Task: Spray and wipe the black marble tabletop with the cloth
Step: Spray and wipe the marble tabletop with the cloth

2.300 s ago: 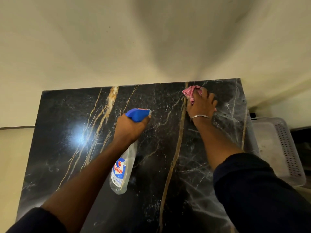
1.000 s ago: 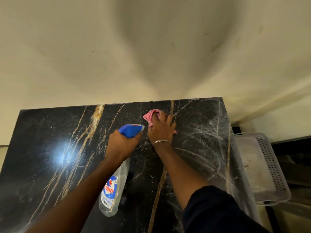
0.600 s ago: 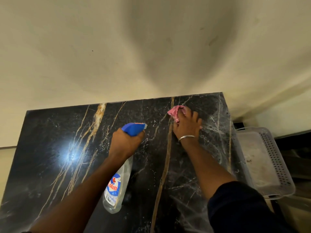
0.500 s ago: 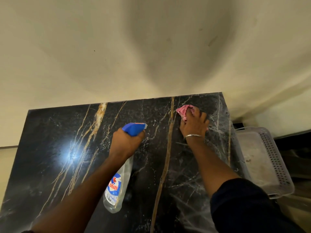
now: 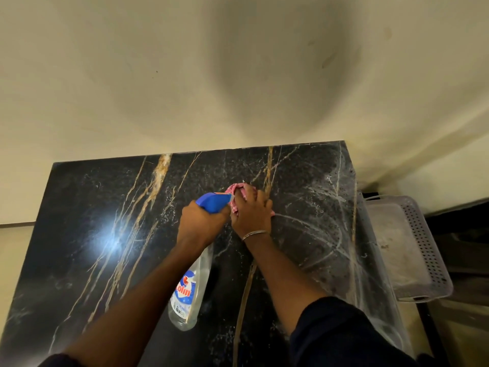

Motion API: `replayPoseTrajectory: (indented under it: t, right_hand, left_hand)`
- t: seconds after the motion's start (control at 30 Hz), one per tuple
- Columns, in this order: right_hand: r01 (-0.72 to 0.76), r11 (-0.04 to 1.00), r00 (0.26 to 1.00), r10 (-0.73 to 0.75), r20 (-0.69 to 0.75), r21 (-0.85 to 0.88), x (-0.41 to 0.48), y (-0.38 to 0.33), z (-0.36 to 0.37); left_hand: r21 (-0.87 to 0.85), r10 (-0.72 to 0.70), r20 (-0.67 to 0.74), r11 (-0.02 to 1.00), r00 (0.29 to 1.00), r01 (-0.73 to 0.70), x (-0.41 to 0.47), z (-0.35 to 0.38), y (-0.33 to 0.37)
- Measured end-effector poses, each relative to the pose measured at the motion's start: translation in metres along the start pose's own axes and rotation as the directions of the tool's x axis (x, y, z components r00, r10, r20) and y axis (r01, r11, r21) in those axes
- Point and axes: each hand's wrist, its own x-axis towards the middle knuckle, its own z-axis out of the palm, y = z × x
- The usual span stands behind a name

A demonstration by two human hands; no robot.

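Wiping is in hand: the right hand [image 5: 251, 214] presses the bunched pink cloth [image 5: 235, 191] onto the tabletop [image 5: 79, 234] near the middle of its far edge, fingers [image 5: 258, 198] curled over it, while the left hand [image 5: 201, 221] grips the spray bottle [image 5: 189, 290] just beside; next, I judge, the streak-free left half wants spraying and wiping

The crumpled pink cloth [image 5: 233, 188] lies mostly hidden under the right hand [image 5: 251, 214], showing only at its 11 o'clock. The left hand [image 5: 202, 225] covers the neck of the clear plastic spray bottle [image 5: 189, 292]; the label's small print is illegible.
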Motion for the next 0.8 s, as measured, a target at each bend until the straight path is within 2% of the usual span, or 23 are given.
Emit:
replayPoseTrajectory:
  t: [0.1, 0.3, 0.5, 0.57, 0.8]
  right_hand:
    - [-0.029, 1.0, 1.0, 0.029, -0.004, -0.01, -0.002, 0.025, -0.004]
    - [-0.248, 0.968, 0.968, 0.249, -0.043, 0.023, -0.011, 0.092, -0.014]
    - [-0.386, 0.922, 0.921, 0.387, -0.043, 0.043, -0.02, 0.077, -0.013]
    - [-0.35, 0.936, 0.935, 0.351, -0.043, 0.029, -0.029, 0.061, -0.012]
    - [-0.038, 0.999, 0.999, 0.038, 0.017, -0.012, -0.081, -0.008, 0.004]
  left_hand:
    - [-0.015, 0.007, 0.007, 1.0, 1.0, -0.007, -0.006, 0.001, 0.003]
    - [-0.037, 0.023, 0.037, 0.999, 0.999, -0.022, -0.019, 0.001, 0.001]
    - [-0.026, 0.046, 0.018, 0.999, 0.999, -0.046, -0.029, -0.001, 0.0]
    - [-0.027, 0.037, 0.011, 0.999, 0.999, -0.037, -0.031, -0.001, -0.001]
    - [-0.052, 0.017, -0.018, 0.998, 1.0, -0.018, -0.041, 0.004, -0.002]
